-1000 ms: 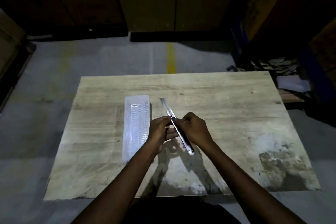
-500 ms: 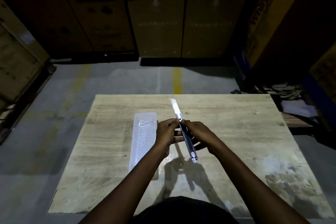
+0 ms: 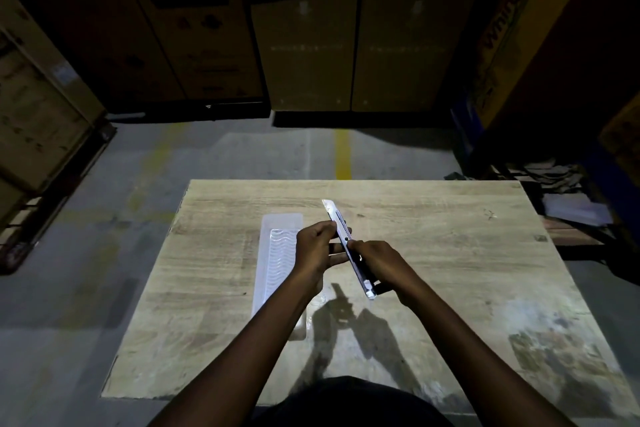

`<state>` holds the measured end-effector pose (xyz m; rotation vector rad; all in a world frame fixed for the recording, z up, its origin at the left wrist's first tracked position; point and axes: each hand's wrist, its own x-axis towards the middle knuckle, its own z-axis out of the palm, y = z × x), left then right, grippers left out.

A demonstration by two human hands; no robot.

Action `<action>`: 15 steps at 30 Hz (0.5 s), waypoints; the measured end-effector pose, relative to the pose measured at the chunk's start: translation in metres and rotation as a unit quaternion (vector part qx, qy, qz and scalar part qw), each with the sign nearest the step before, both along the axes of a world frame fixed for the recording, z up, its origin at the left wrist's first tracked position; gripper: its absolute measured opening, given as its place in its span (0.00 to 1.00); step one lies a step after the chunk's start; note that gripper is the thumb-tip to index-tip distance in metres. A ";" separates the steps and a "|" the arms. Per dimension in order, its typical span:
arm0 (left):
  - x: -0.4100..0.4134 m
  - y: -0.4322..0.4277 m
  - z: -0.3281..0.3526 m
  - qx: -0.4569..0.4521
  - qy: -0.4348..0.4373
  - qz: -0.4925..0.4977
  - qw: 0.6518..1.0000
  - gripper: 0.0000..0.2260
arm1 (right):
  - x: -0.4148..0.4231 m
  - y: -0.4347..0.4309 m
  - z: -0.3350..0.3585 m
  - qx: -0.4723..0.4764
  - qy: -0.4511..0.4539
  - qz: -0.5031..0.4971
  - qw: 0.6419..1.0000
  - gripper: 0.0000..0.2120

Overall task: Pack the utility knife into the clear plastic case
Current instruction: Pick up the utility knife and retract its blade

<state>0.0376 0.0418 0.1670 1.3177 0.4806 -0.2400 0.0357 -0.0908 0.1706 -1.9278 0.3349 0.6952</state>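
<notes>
I hold a utility knife (image 3: 335, 215) above the wooden table (image 3: 450, 253), its silver blade end pointing away from me and its dark handle toward me. My left hand (image 3: 317, 250) pinches the knife near its front. My right hand (image 3: 379, 262) grips the handle behind it. A long clear plastic case (image 3: 277, 253) with a wavy ribbed inside lies flat on the table just left of my left hand; my left forearm covers its near end.
Large cardboard boxes stand on the floor beyond the table and at the left. A yellow floor line (image 3: 343, 156) runs toward the table's far edge. Scrap paper and cardboard (image 3: 568, 191) lie off the table's right side.
The view has tilted up, so the table sits lower in the frame. The knife has turned a little more upright in my hands, and more blade shows past my left fingers.
</notes>
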 end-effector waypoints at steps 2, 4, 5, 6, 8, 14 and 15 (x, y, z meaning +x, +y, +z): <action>0.000 0.000 0.000 -0.004 0.000 0.008 1.000 0.11 | -0.009 -0.003 0.000 0.010 0.006 0.000 1.000 0.17; -0.001 0.000 0.000 -0.004 0.002 0.015 1.000 0.11 | -0.020 -0.007 0.001 0.035 0.020 0.008 0.999 0.17; -0.002 0.000 0.000 -0.003 0.004 0.018 1.000 0.10 | -0.026 -0.009 0.001 0.054 0.028 0.011 0.998 0.17; -0.002 -0.001 0.000 0.000 0.006 0.018 1.000 0.11 | -0.031 -0.011 0.001 0.077 0.035 0.012 0.996 0.17; -0.005 -0.004 -0.001 0.008 0.008 0.012 1.000 0.11 | -0.041 -0.013 -0.001 0.116 0.040 0.011 0.992 0.17; -0.013 -0.016 -0.005 0.021 0.009 0.020 1.000 0.14 | -0.050 -0.017 -0.024 0.220 0.020 -0.018 0.975 0.12; -0.013 -0.017 -0.006 0.019 0.010 0.029 0.999 0.14 | -0.051 -0.017 -0.025 0.237 0.025 -0.018 0.971 0.12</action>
